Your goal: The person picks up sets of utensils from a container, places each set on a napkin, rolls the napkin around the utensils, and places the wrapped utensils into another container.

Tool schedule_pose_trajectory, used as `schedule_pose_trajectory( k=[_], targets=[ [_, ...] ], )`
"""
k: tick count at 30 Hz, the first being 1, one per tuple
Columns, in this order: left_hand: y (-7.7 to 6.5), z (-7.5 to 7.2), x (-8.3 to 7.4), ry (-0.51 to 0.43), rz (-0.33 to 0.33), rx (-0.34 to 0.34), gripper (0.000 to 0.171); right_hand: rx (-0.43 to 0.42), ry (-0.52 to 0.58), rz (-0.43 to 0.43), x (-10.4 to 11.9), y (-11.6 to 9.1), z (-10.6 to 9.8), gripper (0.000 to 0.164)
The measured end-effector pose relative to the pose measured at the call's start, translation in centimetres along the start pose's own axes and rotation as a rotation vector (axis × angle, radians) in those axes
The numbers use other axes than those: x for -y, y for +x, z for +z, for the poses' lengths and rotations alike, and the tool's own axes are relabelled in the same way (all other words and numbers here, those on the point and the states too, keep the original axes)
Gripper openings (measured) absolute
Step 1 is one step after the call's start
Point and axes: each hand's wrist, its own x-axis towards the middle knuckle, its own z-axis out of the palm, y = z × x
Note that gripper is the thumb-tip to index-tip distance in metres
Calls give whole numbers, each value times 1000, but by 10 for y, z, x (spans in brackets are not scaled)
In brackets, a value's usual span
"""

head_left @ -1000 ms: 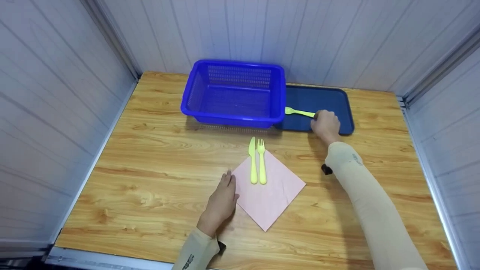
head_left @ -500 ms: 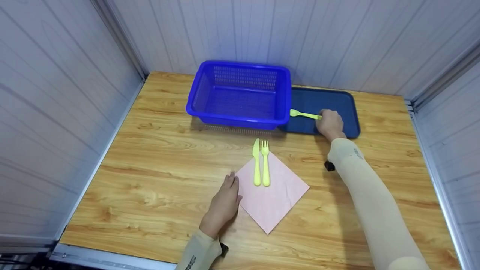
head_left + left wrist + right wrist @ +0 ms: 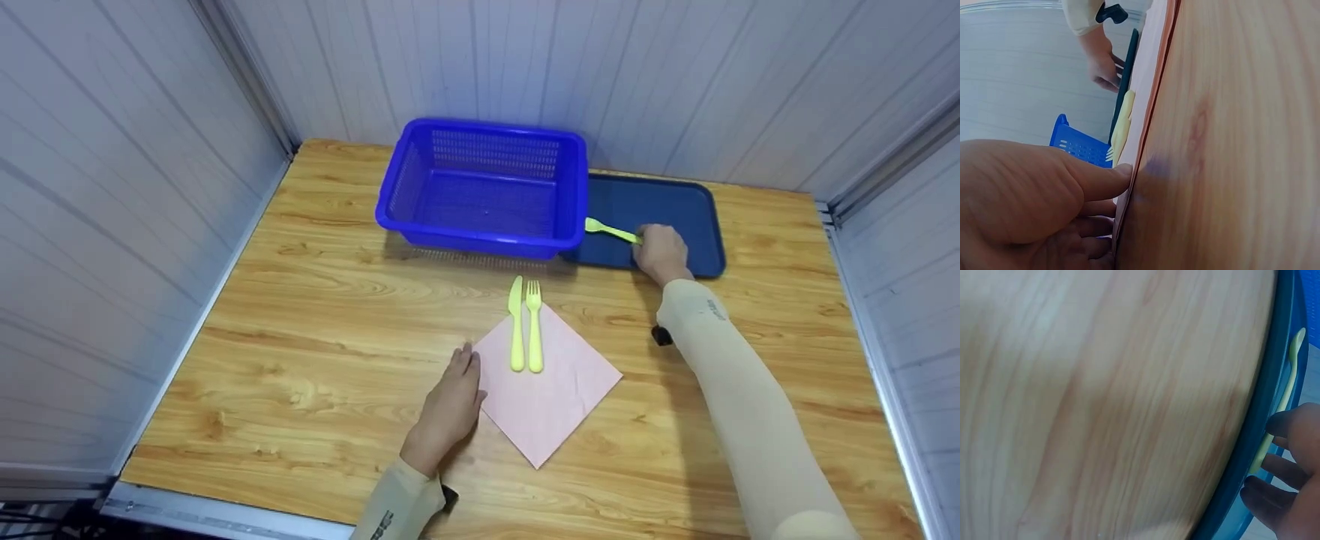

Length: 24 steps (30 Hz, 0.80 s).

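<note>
– Pale grooved wall panels (image 3: 517, 67) stand around a wood-grain table (image 3: 337, 427), honey-coloured with darker streaks and knots. What does the right hand (image 3: 663, 251) have?

– It grasps a slim yellow-green plastic utensil (image 3: 613, 231) by the handle, fingers curled at it. The utensil points leftward from that hand, its head broader and rounded at the neck; spoon or fork, I cannot tell

– And under the hand?

– A dark blue rectangular tray (image 3: 679, 214), smooth, with rounded corners and a raised lip. Just left of the utensil's head is a bright blue plastic basket (image 3: 480, 237), its sides pierced with rows of small slots, its rim thick and rolled

– How about the left hand (image 3: 452, 399)?

– Grasping nothing, fingers extended, thumb tip touching the edge of a pale pink square napkin (image 3: 559, 397). The napkin lies just right of that hand, turned like a diamond, thin, lightly creased, its edge showing folded layers

– Anything on it?

– Right of the hand, a yellow-green plastic knife (image 3: 517, 330) and a matching four-tined fork (image 3: 535, 330), side by side, handles rounded, tips reaching past the napkin's far edge
</note>
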Motion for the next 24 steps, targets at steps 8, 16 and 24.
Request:
schedule_pose_trajectory(
  k=[8,16,24],
  targets=[
    [0,-3,-2,6,0,-16,57,-14,23,-25,-2,-3,-1,32],
    [0,-1,-1,-5,-14,-9,57,-21,30,-96,-5,-8,-1,31],
    [-1,0,-2,-8,-13,-1,58,-20,-104,-176,-7,-11,1,39]
  ],
)
